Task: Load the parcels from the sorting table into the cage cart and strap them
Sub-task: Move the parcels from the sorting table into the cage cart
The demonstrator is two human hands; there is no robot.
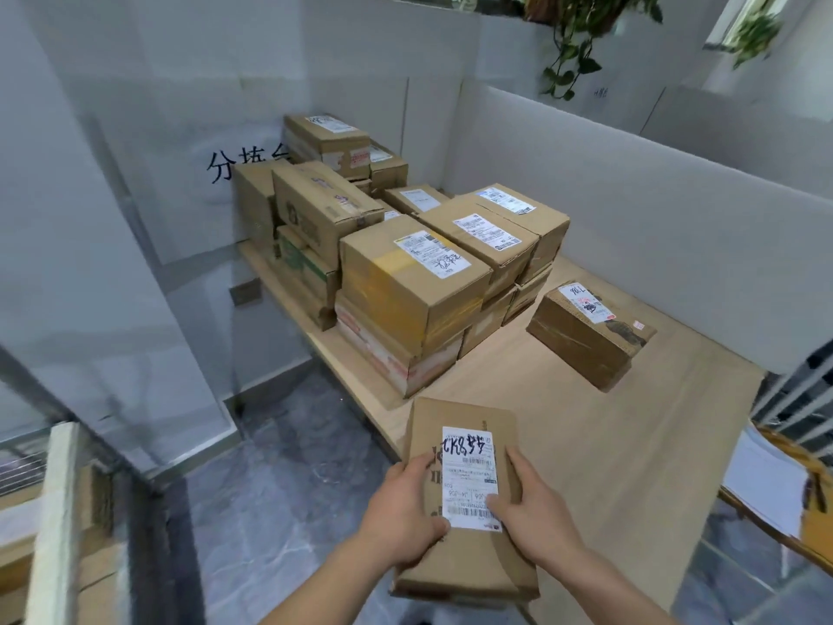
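Note:
A flat brown cardboard parcel (464,415) with a white shipping label is held over the near corner of the wooden sorting table (608,426). My left hand (401,512) grips its left edge with the thumb on top. My right hand (536,507) grips its right edge, thumb on the label. A stack of several cardboard parcels (405,281) fills the far left part of the table. A single dark brown parcel (586,336) lies apart on the right.
White partition walls (631,182) enclose the table at the back and right. Metal bars (802,399) show at the right edge. A box with white paper (766,484) sits at lower right. Cardboard and a white edge (54,525) stand at lower left over grey floor (279,489).

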